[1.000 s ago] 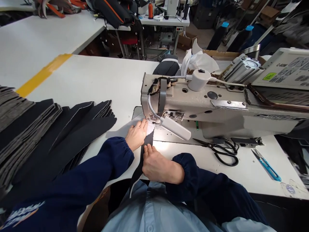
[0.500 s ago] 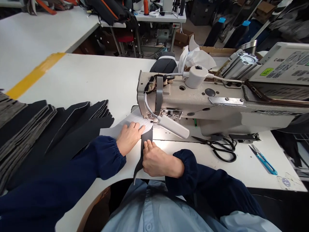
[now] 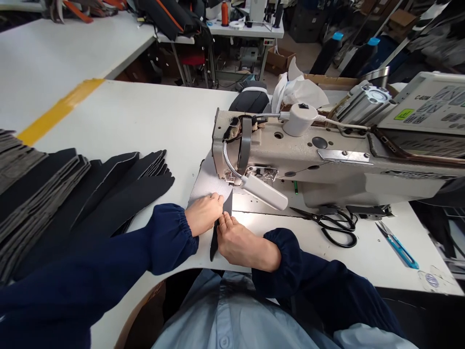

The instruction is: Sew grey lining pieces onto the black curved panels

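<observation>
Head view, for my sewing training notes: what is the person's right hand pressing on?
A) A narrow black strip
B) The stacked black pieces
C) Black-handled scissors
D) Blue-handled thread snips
A: the right hand lies on the narrow black strip, which shows past its fingers beside the pale mesh fabric.

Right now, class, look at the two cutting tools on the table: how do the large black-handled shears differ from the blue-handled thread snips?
The black-handled shears are clearly larger than the blue-handled thread snips. The shears have two black finger loops; the snips have a blue spring body with no loops. The shears lie right beside the sewing machine; the snips lie farther right. Both rest on the white worktable, tips pointing left.
</observation>
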`<state>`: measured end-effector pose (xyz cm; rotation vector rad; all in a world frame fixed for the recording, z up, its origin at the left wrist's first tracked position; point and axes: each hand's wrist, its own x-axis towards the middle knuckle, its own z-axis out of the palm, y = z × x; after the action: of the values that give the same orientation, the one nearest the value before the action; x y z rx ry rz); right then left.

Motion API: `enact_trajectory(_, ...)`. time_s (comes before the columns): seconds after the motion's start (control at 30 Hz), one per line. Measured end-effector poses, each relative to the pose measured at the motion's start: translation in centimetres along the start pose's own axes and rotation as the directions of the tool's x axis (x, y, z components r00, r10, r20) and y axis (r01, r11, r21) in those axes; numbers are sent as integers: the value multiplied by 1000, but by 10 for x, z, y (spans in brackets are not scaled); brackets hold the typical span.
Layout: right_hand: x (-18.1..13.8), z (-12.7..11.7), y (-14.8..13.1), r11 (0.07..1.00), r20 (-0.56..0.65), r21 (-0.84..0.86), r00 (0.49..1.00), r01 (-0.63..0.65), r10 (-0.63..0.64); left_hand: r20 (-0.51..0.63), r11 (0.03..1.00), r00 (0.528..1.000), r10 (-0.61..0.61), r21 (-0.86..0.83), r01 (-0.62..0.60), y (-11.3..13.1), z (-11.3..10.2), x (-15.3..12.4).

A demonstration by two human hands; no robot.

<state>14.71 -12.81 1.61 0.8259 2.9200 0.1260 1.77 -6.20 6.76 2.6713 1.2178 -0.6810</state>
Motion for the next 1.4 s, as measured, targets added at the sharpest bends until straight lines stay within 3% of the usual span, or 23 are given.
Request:
enact_trajectory(0.17,-3,6,-6,1000,-60,-24,998,16,-17,71,995,996,-47,-83,53,7,-2,4)
enact_trajectory(0.3,-4,6,-9,998,-75,-10,995,67,-67,27,985,995,-98,-140,101,7,4,10)
enact_trajectory(0.43,-4,7,-11,998,-104,-15,993,55,-56,-192,952,974,-119,-301,57,4,26,11)
enact_trajectory(0.53,-5,11,-11,999,-128,17,991,38,-36,-375,897,917,-136,-440,-47,3,50,5)
enact_trajectory(0.63,-4,15,-12,997,-151,79,988,15,-3,-473,850,872,-130,-505,-147,0,69,0)
enact_trajectory(0.8,0,27,-14,981,-178,186,980,-52,85,-660,835,751,-21,-424,-350,-6,84,3)
enact_trajectory(0.87,2,33,-14,974,-207,210,970,-82,126,-699,852,715,-13,-382,-359,-8,86,7)
enact_trajectory(1.07,8,54,-10,961,-330,250,923,-117,198,-723,910,691,0,-287,-301,-15,89,16)
enact_trajectory(1.27,11,63,-5,937,-303,307,916,-167,263,-764,896,639,89,-219,-387,-28,88,27)
enact_trajectory(1.4,16,68,1,965,-340,204,913,-162,225,-740,908,662,121,-187,-375,-36,87,37)
